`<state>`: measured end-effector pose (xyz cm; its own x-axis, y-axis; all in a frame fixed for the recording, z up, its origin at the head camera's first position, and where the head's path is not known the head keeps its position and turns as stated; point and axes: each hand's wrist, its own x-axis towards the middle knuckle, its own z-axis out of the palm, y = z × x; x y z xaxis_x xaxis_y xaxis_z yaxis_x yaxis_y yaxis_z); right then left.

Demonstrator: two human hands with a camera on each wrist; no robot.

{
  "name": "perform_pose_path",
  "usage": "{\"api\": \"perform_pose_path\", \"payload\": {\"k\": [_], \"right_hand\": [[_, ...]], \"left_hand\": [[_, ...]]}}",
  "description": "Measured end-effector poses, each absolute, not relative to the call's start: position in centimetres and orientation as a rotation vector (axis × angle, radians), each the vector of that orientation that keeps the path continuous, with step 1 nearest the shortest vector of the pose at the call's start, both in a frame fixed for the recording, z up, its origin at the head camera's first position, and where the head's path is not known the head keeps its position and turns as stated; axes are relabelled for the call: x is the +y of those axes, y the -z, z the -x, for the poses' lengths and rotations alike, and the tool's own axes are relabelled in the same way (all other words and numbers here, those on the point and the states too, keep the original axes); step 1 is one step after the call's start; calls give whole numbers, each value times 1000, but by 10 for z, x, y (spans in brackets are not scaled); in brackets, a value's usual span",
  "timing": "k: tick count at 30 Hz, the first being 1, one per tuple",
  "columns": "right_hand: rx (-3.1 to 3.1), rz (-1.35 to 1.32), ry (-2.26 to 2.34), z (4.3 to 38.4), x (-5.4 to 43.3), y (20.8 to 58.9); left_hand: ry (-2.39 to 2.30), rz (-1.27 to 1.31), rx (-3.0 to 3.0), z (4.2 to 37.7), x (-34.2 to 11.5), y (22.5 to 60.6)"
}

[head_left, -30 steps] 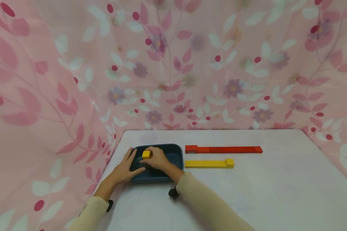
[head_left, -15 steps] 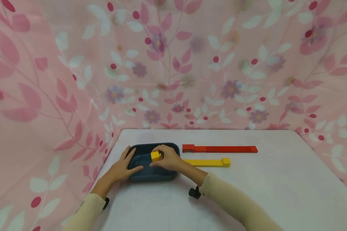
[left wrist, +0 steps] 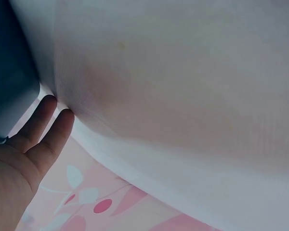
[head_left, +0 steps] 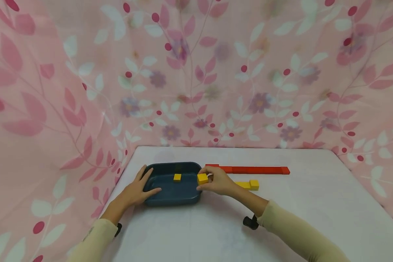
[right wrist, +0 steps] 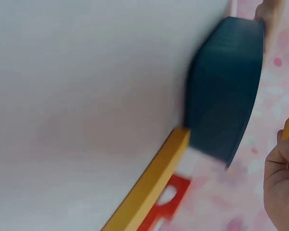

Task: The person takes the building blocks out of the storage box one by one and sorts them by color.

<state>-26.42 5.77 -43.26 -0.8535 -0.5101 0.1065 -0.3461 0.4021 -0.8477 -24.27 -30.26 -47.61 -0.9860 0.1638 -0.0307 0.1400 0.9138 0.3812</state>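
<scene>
A dark blue tray [head_left: 170,201] sits at the left of the white table, with one yellow cube [head_left: 177,177] inside. My left hand [head_left: 135,191] rests on the tray's left rim, fingers extended and spread; in the left wrist view its fingers lie along the tray's outer side. Over the tray's right rim, my right hand [head_left: 220,181] pinches a yellow block [head_left: 202,178] between thumb and fingers. Just beyond that hand runs a row of yellow blocks [head_left: 243,185], partly hidden by it, with a raised cube at its right end.
Behind the yellow row lies a line of red blocks [head_left: 258,170], its left end partly covered by the right hand. One red block [right wrist: 179,184] shows a rounded cutout in the right wrist view. Pink floral cloth [head_left: 196,72] hangs behind the white table [head_left: 196,233].
My right hand has moved right from inside the tray to its right rim, carrying the yellow block. The cube left in the tray has come into sight. My left hand stays on the rim.
</scene>
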Motion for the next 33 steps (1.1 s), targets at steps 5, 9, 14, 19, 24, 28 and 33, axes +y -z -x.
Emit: {"api": "perform_pose_path", "payload": {"k": [5,9,14,19,24,28,33], "right_hand": [[2502,669,1472,259,101,439],[2527,654,1471,254,129,438],[2628,685,1363,254,161,436],[2784,677,1263,261,199,437],[2710,603,1318,269,234,439],[2824,591,1195,280,251,443],[2892,595,1009,291,264,453]], "left_hand": [[-583,-247,3005,244,-303,475],[-571,-241,3017,242,-306,473],[-552,-245,3019,239,-307,472],[-556,-263,3016,238,-307,475],[-571,-251,3007,238,-306,479],[-586,-231,3017,242,-305,476],[-573,-229,3012,248,-302,472]]}}
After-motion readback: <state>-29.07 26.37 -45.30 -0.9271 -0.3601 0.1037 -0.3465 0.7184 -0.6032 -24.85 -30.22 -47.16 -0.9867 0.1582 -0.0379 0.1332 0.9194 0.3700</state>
